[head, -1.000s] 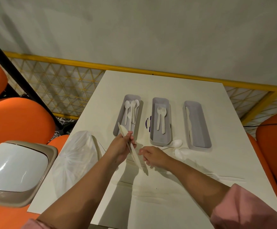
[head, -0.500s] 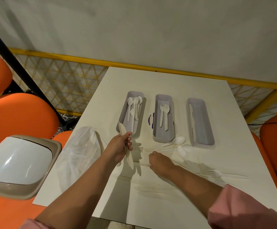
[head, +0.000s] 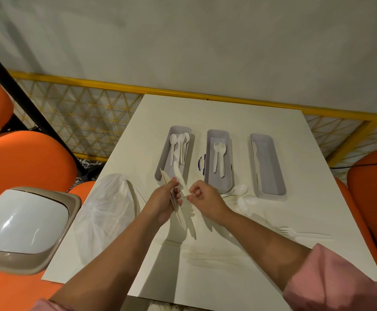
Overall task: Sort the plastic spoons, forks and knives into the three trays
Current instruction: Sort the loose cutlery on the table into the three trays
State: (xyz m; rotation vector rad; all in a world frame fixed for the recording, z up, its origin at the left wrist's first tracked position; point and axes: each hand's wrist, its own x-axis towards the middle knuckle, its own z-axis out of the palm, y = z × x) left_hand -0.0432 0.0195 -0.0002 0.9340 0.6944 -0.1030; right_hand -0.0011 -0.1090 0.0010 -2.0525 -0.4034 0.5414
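Raised off the table (head: 207,113) since half a second ago, the right hand (head: 205,198) now meets the left hand (head: 166,199) in front of the left tray (head: 160,167). Right hand pinches one white knife (head: 181,179) near its lower end, blade slanting up and left. Left hand grips a bundle of knives (head: 164,177) (count not legible).

Left tray holds spoons (head: 179,147). Middle tray (head: 219,186) holds forks (head: 219,153). Right tray (head: 270,190) holds a knife in tray (head: 256,158). Two loose spoons (head: 239,190) lie by the near tray ends. One loose fork (head: 292,232) lies beside the right forearm.
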